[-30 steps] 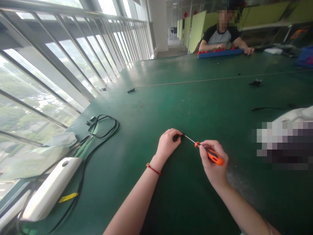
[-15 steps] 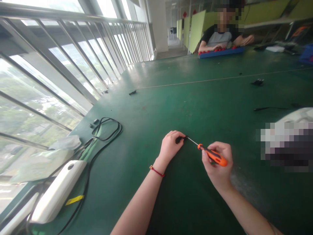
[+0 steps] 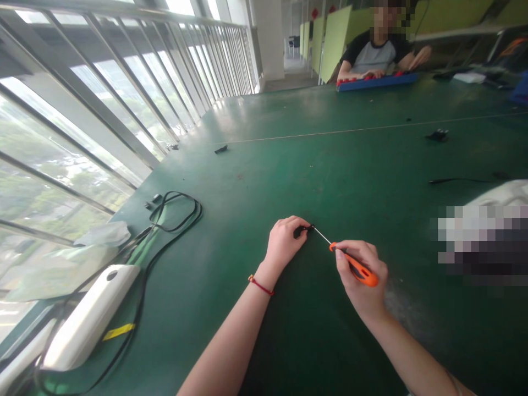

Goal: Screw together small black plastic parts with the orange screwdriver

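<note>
Near the middle of the green table (image 3: pixel 264 187), my left hand (image 3: pixel 285 242) pinches a small black part (image 3: pixel 302 230) close to the tabletop. Fingers cover much of that part, so its kind does not show. My right hand (image 3: pixel 365 272) is closed around the orange and black handle of a screwdriver (image 3: pixel 362 272). Its thin metal shaft slants up to the left, and the tip meets the far end of the black part. A red cord bracelet circles my left wrist.
To the left lie a coiled black cable (image 3: pixel 198 212), a white power strip (image 3: pixel 93 316) and a plastic bag (image 3: pixel 61 267) beside the railing. Small black pieces (image 3: pixel 221 149) (image 3: pixel 437 135) lie farther back. Across the table, a person (image 3: pixel 377 52) sits behind a blue tray (image 3: pixel 377 82) with red items.
The screwdriver handle has turned a little in my right hand, its tip still at the black part. The whole view has shifted slightly.
</note>
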The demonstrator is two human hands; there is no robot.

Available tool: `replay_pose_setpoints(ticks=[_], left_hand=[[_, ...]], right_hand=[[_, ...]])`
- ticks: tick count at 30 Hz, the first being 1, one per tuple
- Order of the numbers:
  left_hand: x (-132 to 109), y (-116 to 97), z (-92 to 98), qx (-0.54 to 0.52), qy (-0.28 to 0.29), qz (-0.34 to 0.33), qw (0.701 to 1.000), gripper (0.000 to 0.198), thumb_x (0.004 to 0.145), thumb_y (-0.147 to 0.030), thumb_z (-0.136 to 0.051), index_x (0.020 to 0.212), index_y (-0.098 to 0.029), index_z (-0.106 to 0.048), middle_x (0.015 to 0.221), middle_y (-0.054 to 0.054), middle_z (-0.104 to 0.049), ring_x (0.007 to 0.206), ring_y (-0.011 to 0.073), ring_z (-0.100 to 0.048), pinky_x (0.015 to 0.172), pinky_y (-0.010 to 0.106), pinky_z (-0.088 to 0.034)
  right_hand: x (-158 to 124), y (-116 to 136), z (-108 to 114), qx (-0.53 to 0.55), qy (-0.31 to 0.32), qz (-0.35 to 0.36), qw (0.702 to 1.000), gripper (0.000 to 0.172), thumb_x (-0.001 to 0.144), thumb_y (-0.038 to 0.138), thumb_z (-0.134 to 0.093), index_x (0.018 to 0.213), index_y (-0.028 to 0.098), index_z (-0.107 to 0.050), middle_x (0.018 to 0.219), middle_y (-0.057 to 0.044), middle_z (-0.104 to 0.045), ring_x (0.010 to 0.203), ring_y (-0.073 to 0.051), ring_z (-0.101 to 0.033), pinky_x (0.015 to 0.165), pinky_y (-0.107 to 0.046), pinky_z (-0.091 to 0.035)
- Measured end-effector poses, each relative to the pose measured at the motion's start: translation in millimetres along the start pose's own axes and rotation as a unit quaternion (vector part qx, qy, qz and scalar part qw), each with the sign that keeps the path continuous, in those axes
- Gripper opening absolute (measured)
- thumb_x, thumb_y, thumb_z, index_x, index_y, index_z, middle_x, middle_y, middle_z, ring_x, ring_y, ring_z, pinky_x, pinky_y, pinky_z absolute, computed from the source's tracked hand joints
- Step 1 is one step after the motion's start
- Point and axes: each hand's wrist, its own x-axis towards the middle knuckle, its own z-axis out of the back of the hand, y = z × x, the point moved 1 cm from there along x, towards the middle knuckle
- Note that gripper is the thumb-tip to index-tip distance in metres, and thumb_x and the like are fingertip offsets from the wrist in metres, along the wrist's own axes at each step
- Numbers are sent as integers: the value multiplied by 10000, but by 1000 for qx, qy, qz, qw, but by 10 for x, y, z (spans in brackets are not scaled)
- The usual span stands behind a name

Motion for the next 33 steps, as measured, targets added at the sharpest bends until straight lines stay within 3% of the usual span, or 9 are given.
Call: replay_pose_setpoints(ticks=[5, 13, 33], left_hand=[[-3, -3, -8, -23, 3, -10, 1000, 191, 798, -89, -566, 885, -214, -682, 953, 2, -715, 901, 168, -653, 859, 305, -496], [17, -4, -15, -33, 7, -22, 999, 173, 772, -84, -557, 878, -183, -652, 913, 14, -675, 879, 155, -627, 826, 269, -498], [22, 24, -33, -59, 5, -43, 997, 220, 784, -70, -543, 916, -174, -686, 957, 17, -656, 893, 136, -624, 844, 254, -508]], right_hand=[[-24, -16, -9, 28, 4, -15, 999, 235, 785, 199, -665, 1009, 216, -597, 865, -35, -627, 729, -168, -618, 653, -322, -544], [11, 50, 76, -9, -22, 12, 1000, 30, 804, 192, -597, 803, 219, -585, 709, -10, -615, 636, -167, -581, 601, -323, -502], [26, 58, 58, -19, -2, -20, 1000, 59, 816, 204, -571, 762, 228, -566, 670, -2, -595, 617, -166, -579, 573, -325, -482]])
